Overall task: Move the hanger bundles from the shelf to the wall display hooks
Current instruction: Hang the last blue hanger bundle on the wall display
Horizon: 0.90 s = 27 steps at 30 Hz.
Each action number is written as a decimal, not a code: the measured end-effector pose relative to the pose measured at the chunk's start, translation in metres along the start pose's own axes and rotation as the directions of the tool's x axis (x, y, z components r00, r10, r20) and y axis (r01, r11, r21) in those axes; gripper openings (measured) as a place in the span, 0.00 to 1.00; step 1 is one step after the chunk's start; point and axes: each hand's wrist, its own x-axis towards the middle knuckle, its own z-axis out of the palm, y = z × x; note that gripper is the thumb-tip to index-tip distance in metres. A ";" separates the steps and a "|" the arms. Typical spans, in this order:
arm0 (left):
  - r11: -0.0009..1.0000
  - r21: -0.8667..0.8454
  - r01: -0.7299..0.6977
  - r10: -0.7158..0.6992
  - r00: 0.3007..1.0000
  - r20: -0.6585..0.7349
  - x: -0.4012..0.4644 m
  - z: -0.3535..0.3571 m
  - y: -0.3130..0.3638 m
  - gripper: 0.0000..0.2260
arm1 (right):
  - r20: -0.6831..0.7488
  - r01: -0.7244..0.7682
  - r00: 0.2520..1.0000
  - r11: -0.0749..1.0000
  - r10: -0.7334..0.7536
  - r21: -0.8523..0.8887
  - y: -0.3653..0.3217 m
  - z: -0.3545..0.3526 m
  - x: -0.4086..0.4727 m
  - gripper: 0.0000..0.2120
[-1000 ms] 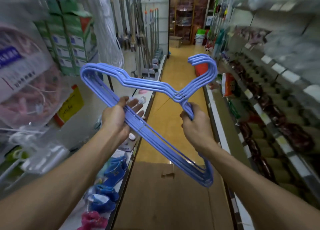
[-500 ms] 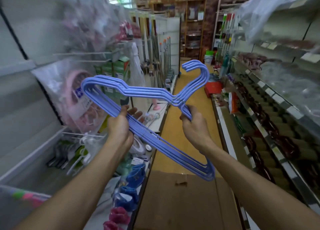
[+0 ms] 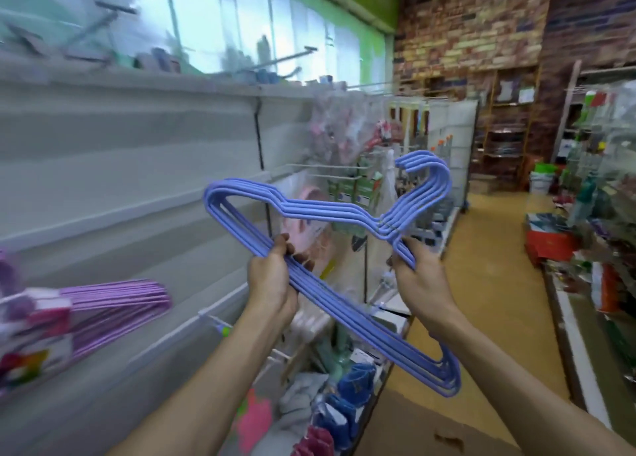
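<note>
While both hands are up in front of the camera, I see the blue hanger bundle (image 3: pixel 347 297) held between them, tilted — hooks up and to the right, long bottom bars running down toward the lower right. Left hand (image 3: pixel 272 280) grips the bottom bars about a third of the way along; its fingers (image 3: pixel 299 257) are curled round the bars, tips showing on the far side. Right hand (image 3: pixel 421 283) grips the shoulder wires just below the neck where the wires are tied together, fingers wrapped round from behind, thumb side toward me. The hooks rise above and just right of the right fingertips; the far shoulder loop sticks out up and left of the left fingers.

Beyond the left fingers sits a grey slatted wall panel (image 3: pixel 120 166) with wire display hooks (image 3: pixel 327 171) sticking out — the bundle is near them, not touching as far as I can tell. Well to the left of the left hand a purple hanger bundle (image 3: pixel 113 300) hangs against the panel. Frame is motion-blurred, so finer detail is unreadable.
</note>
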 end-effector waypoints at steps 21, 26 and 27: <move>0.880 0.151 -0.451 0.462 0.737 -0.492 -0.180 -0.131 0.140 0.09 | 0.470 0.204 0.789 0.890 -0.396 0.408 -0.122 0.105 -0.101 0.12; 0.827 0.205 -0.523 0.531 0.610 -0.589 -0.244 -0.178 0.174 0.08 | 0.552 0.177 0.684 0.843 -0.477 0.508 -0.164 0.128 -0.163 0.14; 0.816 0.202 -0.541 0.540 0.590 -0.601 -0.257 -0.186 0.181 0.09 | 0.562 0.174 0.661 0.830 -0.498 0.530 -0.173 0.131 -0.175 0.14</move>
